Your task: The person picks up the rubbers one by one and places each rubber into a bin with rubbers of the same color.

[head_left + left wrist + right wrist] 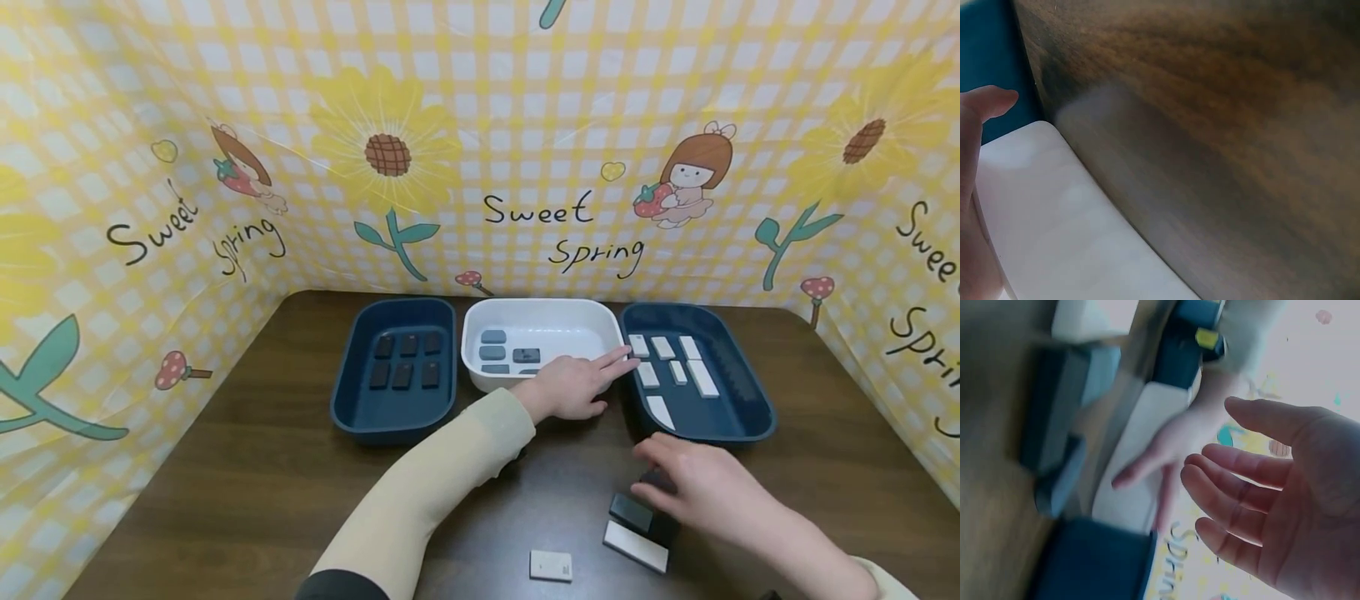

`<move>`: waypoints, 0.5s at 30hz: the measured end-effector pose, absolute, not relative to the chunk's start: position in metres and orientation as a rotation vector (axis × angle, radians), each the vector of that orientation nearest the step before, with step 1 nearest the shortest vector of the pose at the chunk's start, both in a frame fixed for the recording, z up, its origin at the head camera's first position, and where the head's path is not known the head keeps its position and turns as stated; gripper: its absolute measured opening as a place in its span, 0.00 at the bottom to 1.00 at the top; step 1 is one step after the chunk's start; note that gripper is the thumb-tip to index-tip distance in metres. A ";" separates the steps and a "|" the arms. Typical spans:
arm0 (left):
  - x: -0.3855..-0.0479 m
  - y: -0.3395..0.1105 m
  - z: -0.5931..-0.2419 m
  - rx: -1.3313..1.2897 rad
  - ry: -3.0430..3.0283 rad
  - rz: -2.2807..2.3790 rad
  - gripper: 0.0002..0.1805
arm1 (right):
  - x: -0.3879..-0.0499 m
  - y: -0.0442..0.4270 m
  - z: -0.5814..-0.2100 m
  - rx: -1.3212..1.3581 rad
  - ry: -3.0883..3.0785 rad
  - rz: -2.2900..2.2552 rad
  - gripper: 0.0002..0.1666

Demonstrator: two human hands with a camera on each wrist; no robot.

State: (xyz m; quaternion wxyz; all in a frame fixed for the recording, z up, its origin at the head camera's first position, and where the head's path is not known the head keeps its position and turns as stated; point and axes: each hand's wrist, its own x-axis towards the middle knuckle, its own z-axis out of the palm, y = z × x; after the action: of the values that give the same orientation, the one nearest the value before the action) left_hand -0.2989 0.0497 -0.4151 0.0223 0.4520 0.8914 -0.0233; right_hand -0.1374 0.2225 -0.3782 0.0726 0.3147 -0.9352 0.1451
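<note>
My left hand (576,387) reaches over the front right corner of the white tray (543,310), its fingers extended toward the left rim of the right blue tray (738,425). White blocks (702,378) lie in that tray near the fingertips. In the left wrist view, the thumb shows beside the white tray (1066,212). My right hand (701,483) hovers in front of the right tray, fingers loosely bent and apart, holding nothing in the right wrist view. Below it on the table are a dark block (632,512) and a long white block (636,546); another dark piece is partly hidden.
A left blue tray (352,396) contains several black blocks (402,375). Several blue-grey blocks (492,352) lie in the white tray. A small white block (551,566) rests near the table's front. A patterned cloth (465,167) encloses the brown table (247,467) at back and sides.
</note>
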 end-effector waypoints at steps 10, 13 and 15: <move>-0.299 0.051 -0.416 1.377 2.741 -0.095 0.45 | -0.132 0.209 -0.401 1.169 -3.053 0.338 0.13; -0.300 0.051 -0.415 1.363 2.744 -0.098 0.45 | -0.131 0.206 -0.405 1.174 -3.120 0.322 0.13; -0.300 0.051 -0.414 1.357 2.746 -0.097 0.45 | -0.131 0.205 -0.408 1.182 -3.127 0.304 0.14</move>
State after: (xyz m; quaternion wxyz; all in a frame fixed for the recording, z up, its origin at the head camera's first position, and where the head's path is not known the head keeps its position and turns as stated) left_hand -0.3003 0.0512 -0.4140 0.0387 0.4426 0.8953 -0.0317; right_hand -0.1311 0.2049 -0.4077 -0.1074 0.3502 -0.9262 0.0899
